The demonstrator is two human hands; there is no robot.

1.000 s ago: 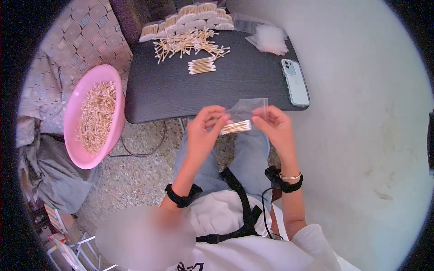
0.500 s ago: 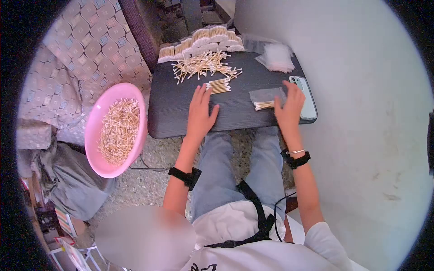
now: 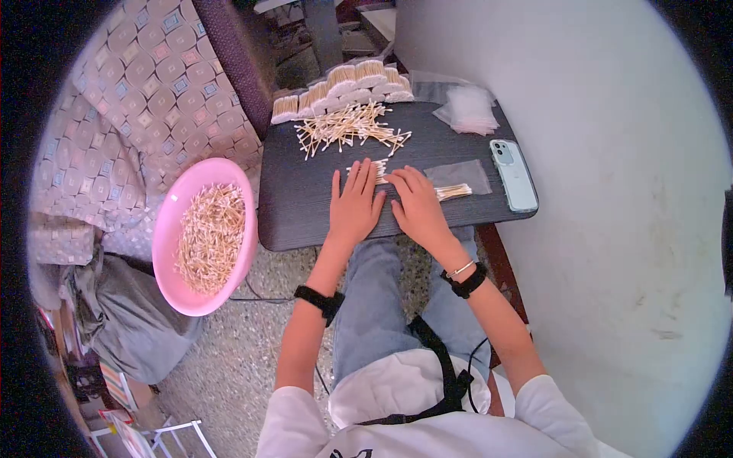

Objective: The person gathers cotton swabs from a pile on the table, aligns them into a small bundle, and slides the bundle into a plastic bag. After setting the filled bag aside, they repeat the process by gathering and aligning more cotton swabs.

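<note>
My left hand (image 3: 354, 204) lies over a small row of cotton swabs (image 3: 380, 171) on the dark table (image 3: 298, 217), its fingers stretched out and covering part of the row. My right hand (image 3: 418, 208) is at the row's right end, fingers spread, fingertips close to the swabs. Just right of it lies a clear plastic bag (image 3: 460, 177) with several swabs (image 3: 454, 191) at its lower edge. A loose heap of swabs (image 3: 347, 128) is beyond my hands.
Packed swab bundles (image 3: 341, 80) are stacked at the table's far edge. Empty clear bags (image 3: 468, 110) lie at the far right, above a phone (image 3: 513, 175). A pink basin (image 3: 162, 256) full of swabs stands left of the table.
My right hand has moved left from the clear bag to the row of swabs. My left hand has moved right, onto the row. The view has shifted slightly.
</note>
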